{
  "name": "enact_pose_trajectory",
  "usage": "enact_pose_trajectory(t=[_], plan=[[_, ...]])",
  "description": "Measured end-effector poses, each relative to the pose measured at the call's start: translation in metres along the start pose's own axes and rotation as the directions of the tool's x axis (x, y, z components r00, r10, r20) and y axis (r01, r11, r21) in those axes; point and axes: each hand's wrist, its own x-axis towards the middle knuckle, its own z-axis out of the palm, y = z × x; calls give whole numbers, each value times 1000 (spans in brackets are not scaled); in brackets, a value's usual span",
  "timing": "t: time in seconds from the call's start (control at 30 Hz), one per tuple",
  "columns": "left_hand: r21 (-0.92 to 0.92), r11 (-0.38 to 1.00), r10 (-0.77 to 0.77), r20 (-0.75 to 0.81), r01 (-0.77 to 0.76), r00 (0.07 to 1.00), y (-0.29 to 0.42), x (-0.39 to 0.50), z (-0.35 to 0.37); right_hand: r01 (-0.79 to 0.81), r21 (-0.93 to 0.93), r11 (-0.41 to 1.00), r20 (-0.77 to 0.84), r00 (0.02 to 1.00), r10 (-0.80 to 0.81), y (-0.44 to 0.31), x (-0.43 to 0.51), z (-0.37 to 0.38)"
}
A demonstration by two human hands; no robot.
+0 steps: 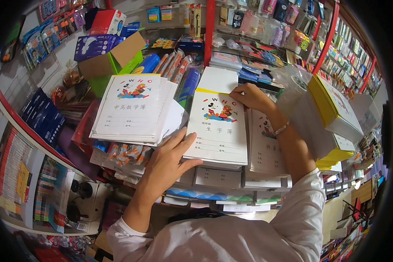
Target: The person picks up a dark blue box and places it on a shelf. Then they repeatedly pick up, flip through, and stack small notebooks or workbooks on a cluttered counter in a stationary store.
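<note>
A stack of white exercise books (216, 137) with cartoon covers and a yellow top edge lies in front of me. At its left side rests my left hand (174, 157), fingers spread, the fingertips and thumb touching the stack's edge. My right hand (250, 95) is at the upper right corner, its thumb and forefinger close together by the yellow edge; whether they pinch a book cannot be told. Another pile of exercise books (131, 114) sits to the left, partly fanned. A third stack (265, 147) lies under my right forearm, partly hidden by it.
Tall stacks of yellow-bound books (337, 104) rise at the right. Behind the left pile are an open green carton (118, 62) and rolls in plastic (173, 65). A red post (209, 29) stands at the back, between racks of hanging packets. Bookshelves (13, 163) are at the lower left.
</note>
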Motion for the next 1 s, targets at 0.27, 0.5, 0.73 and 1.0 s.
enact_pose_trajectory(t=[0.27, 0.5, 0.73, 1.0], plan=[[79, 997, -23, 21, 21, 1000, 1, -1, 3, 8, 13, 1000, 33, 999, -8, 8, 3, 0], [124, 992, 9, 25, -12, 1000, 1, -1, 4, 27, 22, 999, 66, 997, -28, 11, 4, 0], [96, 993, 70, 29, -72, 997, -5, 5, 7, 92, -208, 974, -59, 993, -106, 32, 12, -18], [104, 993, 47, 40, -51, 998, -6, 2, 3, 85, -294, 952, 197, 980, -26, 65, 33, -11]])
